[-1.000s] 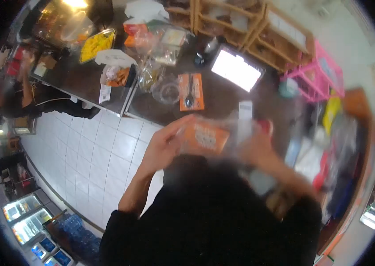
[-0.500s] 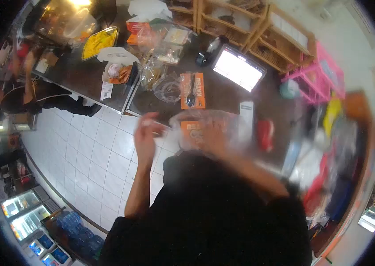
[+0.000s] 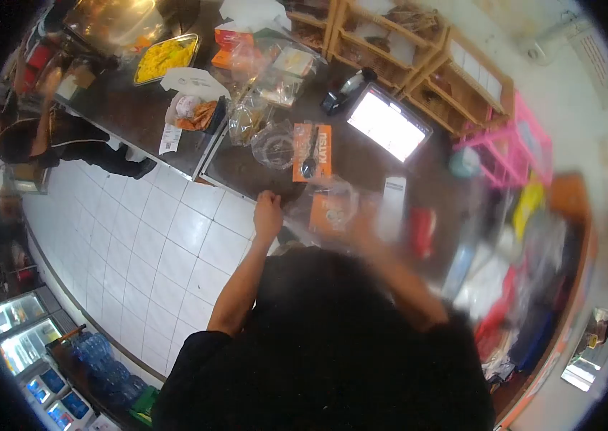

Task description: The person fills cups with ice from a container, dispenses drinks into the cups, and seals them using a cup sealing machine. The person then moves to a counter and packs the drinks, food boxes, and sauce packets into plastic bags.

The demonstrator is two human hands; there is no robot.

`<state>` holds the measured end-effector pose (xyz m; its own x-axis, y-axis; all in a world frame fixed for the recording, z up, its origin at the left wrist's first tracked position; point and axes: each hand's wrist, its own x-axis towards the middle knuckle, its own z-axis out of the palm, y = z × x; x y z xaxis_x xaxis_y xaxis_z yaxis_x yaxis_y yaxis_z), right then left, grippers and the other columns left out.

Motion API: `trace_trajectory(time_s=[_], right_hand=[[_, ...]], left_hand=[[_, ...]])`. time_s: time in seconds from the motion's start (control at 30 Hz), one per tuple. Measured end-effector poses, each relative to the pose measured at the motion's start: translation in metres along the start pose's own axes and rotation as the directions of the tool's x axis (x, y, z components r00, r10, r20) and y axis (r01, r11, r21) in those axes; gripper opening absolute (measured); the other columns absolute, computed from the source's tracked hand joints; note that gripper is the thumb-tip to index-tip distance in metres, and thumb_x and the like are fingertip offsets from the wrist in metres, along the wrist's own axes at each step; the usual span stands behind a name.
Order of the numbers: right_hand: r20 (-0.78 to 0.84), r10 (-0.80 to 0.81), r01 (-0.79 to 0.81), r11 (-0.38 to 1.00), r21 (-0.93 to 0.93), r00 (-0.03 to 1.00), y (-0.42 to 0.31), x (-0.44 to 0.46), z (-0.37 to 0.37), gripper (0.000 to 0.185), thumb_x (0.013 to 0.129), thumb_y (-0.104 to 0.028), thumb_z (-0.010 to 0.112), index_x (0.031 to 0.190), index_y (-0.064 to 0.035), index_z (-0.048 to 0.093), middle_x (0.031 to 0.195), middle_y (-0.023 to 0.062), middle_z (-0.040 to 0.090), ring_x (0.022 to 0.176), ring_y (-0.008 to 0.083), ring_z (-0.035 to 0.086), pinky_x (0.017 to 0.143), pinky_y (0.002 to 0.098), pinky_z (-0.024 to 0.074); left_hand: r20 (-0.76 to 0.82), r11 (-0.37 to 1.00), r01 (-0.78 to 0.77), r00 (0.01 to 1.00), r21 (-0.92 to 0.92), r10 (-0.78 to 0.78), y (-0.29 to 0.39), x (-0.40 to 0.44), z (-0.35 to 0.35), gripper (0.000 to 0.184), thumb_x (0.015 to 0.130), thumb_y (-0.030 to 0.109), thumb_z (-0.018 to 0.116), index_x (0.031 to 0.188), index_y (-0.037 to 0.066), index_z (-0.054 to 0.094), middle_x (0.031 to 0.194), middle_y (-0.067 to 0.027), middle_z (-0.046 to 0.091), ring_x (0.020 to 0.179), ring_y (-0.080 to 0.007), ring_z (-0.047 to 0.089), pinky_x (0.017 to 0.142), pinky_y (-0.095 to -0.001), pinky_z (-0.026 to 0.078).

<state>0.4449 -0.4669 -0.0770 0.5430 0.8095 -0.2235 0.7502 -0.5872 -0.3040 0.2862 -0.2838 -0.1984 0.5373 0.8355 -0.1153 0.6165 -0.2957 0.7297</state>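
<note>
A clear plastic bag [image 3: 351, 194] lies over an orange packet [image 3: 330, 214] at the counter's front edge. My left hand [image 3: 268, 215] is closed at the bag's left side, its fingers curled together; what they pinch is too small to make out. On the right side of the bag is my right hand [image 3: 365, 224], smeared by motion, its fingers not readable. Just beyond the bag, a black spoon [image 3: 310, 159] rests on an orange KATSU packet [image 3: 324, 147], beside a clear round lid [image 3: 274, 147]. A white slip [image 3: 392, 205] lies to the right.
A lit tablet [image 3: 390, 122] stands farther back, near wooden shelves [image 3: 455, 68] and a pink rack [image 3: 516, 144]. An open food box [image 3: 200, 108] and a yellow tray [image 3: 166, 59] are at the left. Plastic bags [image 3: 487, 276] pile up at the right. Another person [image 3: 52, 140] is at far left.
My left hand has moved right and down to the bag's side, its fingers now curled. My right hand has moved slightly right, uncovering more of the orange packet.
</note>
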Motion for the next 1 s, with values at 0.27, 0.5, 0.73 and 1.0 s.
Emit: trace_trajectory(time_s=[0.27, 0.5, 0.73, 1.0], right_hand=[[0.061, -0.046, 0.048, 0.999, -0.022, 0.997, 0.019, 0.010, 0.059, 0.072, 0.079, -0.052, 0.072, 0.133, -0.0068, 0.055, 0.141, 0.0200, 0.047, 0.128, 0.0419, 0.045, 0.104, 0.0597, 0.0343], [0.179, -0.296, 0.162, 0.834, 0.528, 0.938, -0.008, 0.019, -0.043, 0.042, 0.086, -0.042, 0.067, 0.117, -0.0127, 0.069, 0.115, 0.0238, 0.066, 0.113, 0.0357, 0.062, 0.100, 0.0490, 0.0435], [0.072, 0.580, -0.578, 0.777, 0.250, 0.811, -0.057, 0.183, -0.015, 0.101, 0.082, -0.067, 0.063, 0.154, -0.0049, 0.029, 0.152, 0.0271, 0.037, 0.139, 0.0437, 0.039, 0.109, 0.0567, 0.0384], [0.256, 0.589, -0.642, 0.703, 0.304, 0.766, -0.049, 0.198, 0.015, 0.122, 0.078, -0.066, 0.071, 0.158, -0.0053, 0.002, 0.160, 0.0294, 0.014, 0.144, 0.0490, 0.026, 0.108, 0.0694, 0.0307]], left_hand=[[0.364, 0.915, -0.267, 0.920, 0.302, 0.148, 0.118, -0.033, -0.011, 0.026, 0.088, 0.020, 0.069, 0.102, 0.002, 0.056, 0.100, -0.0181, 0.063, 0.099, -0.0397, 0.062, 0.085, -0.0425, 0.049], [0.116, 0.921, -0.062, 0.987, -0.385, 0.115, 0.113, -0.061, -0.076, 0.023, 0.091, 0.010, 0.062, 0.111, 0.000, 0.056, 0.103, -0.0190, 0.065, 0.100, -0.0384, 0.062, 0.086, -0.0413, 0.050], [0.004, 0.867, -0.412, 0.904, 0.280, 0.428, 0.141, -0.058, -0.053, 0.051, 0.078, 0.028, 0.072, 0.117, 0.000, 0.054, 0.111, -0.0195, 0.058, 0.105, -0.0372, 0.058, 0.087, -0.0465, 0.047], [0.133, 0.937, -0.068, 0.984, -0.341, 0.120, 0.134, -0.050, -0.105, 0.029, 0.093, 0.028, 0.065, 0.090, 0.000, 0.063, 0.084, -0.0128, 0.067, 0.082, -0.0256, 0.064, 0.075, -0.0408, 0.050]])
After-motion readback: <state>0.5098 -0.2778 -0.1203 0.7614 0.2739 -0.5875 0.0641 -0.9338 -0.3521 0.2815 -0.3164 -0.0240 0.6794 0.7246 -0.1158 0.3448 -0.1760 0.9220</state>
